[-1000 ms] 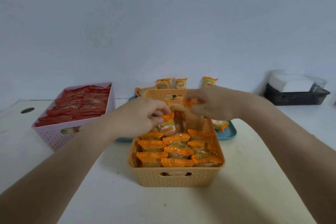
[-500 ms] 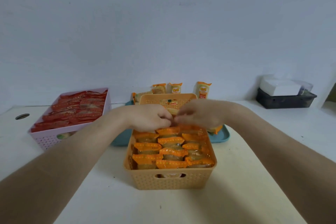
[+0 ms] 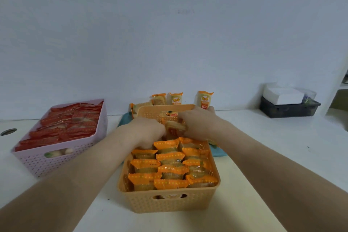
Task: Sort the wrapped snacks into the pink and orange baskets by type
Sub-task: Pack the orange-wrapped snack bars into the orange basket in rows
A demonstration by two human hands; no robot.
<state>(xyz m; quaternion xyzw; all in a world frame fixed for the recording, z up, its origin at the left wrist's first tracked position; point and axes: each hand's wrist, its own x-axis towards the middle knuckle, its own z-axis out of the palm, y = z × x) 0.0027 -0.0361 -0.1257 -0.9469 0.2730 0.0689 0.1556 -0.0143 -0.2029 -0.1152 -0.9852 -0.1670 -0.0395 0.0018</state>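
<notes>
The orange basket point(image 3: 169, 202) stands in front of me, packed with rows of orange-wrapped snacks point(image 3: 170, 156). Both hands are inside its far half. My left hand point(image 3: 146, 132) and my right hand point(image 3: 199, 124) hold an orange-wrapped snack point(image 3: 174, 129) between them, fingers curled on its two sides. The pink basket point(image 3: 56, 158) at the left is full of red-wrapped snacks point(image 3: 67, 124). Behind the orange basket, several more orange-wrapped snacks point(image 3: 204, 100) stand on a teal tray point(image 3: 218, 151).
A dark bin point(image 3: 289, 109) with a white box on it sits at the back right against the wall. A round hole point(image 3: 8, 131) is in the tabletop at the far left. A white shelf edge shows at the right border.
Both hands have sunk lower into the far end of the orange basket with the snack between them. The camera has tilted, so the baskets sit lower in view.
</notes>
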